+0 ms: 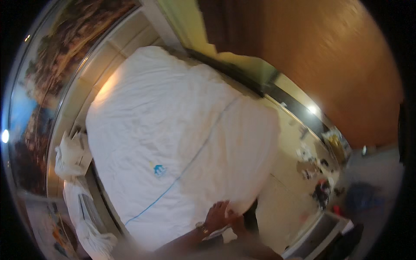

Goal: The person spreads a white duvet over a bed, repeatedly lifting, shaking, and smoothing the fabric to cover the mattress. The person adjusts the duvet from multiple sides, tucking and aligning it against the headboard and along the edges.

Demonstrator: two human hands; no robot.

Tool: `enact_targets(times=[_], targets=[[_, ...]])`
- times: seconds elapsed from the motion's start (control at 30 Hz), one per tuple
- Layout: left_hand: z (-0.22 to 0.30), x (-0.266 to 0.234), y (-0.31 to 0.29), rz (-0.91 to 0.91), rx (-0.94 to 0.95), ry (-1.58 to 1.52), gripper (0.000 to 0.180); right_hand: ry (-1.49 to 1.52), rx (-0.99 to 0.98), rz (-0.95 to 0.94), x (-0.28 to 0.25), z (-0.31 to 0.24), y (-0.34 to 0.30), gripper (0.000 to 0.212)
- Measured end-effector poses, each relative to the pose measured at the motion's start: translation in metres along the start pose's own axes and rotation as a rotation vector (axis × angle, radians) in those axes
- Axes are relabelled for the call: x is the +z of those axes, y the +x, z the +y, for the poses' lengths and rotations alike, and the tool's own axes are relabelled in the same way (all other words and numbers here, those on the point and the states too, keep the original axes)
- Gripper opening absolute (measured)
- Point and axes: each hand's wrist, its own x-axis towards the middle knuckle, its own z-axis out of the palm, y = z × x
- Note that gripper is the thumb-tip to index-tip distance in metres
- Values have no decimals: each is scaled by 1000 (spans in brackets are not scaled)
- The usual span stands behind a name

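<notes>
A large white duvet covers a bed. A thin blue stripe runs slantwise across it, and a small blue emblem sits left of the stripe. Near the duvet's lower right edge, my left hand lies on the cloth with its fingers stretched out. A gold-coloured watch or bracelet is on that wrist. Just to its right, close against it, is my right hand at the duvet's edge. Its fingers are blurred, so whether they grip the cloth is unclear.
White bags or cloths are heaped along the bed's left side, below a large wall picture. Shoes and small items lie scattered on the pale floor at right. A brown wooden panel stands at upper right.
</notes>
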Motion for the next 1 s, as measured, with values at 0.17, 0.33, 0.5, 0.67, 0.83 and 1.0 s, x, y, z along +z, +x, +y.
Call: enact_targets(times=[0.17, 0.33, 0.5, 0.67, 0.83, 1.0], targets=[[19, 22, 77, -273, -103, 401, 71, 444, 143, -222, 27, -25, 3, 46], [-13, -32, 109, -299, -130, -181, 38, 528, 283, -538, -51, -84, 40, 47], [-39, -67, 114, -480, -165, -287, 38, 1323, 775, -181, -79, -65, 124, 55], [-18, -74, 122, -538, -35, -303, 39, 1301, 271, 114, -127, -84, 213, 52], [-19, -72, 134, -587, 96, -138, 50, 1232, 203, 171, -172, -100, 257, 49], [1, -82, 137, -644, -40, -72, 53, 1060, 183, 168, -197, -100, 265, 47]])
